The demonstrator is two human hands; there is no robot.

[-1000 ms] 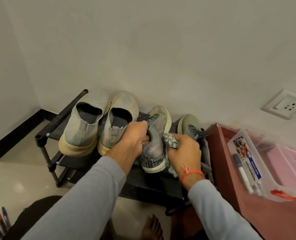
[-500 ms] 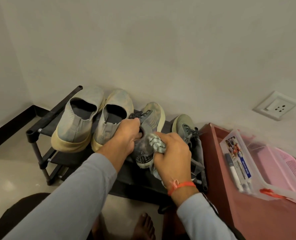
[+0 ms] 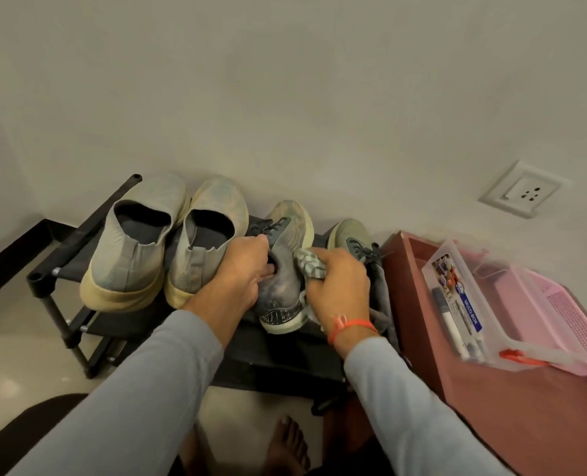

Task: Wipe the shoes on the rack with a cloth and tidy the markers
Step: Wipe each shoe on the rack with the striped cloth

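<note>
Bare foot (image 3: 286, 448) nearest, left hand (image 3: 242, 273) curled into the sneaker (image 3: 281, 293) collar on the rack (image 3: 79, 324), right hand (image 3: 340, 283) clutching a cloth (image 3: 309, 266) against its side, slip-ons (image 3: 141, 245) left of the sneaker, markers (image 3: 451, 324) in a box (image 3: 463, 304) right of the rack

1. Left hand (image 3: 242, 273) reached forward, fingers hooked into the collar of the grey sneaker (image 3: 283, 269).
2. Right hand (image 3: 340, 286) curled round a bunched cloth (image 3: 309, 266), pressed against that sneaker's side.

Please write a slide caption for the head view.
Left hand holds a grey sneaker while right hand wipes it with a cloth.
</note>
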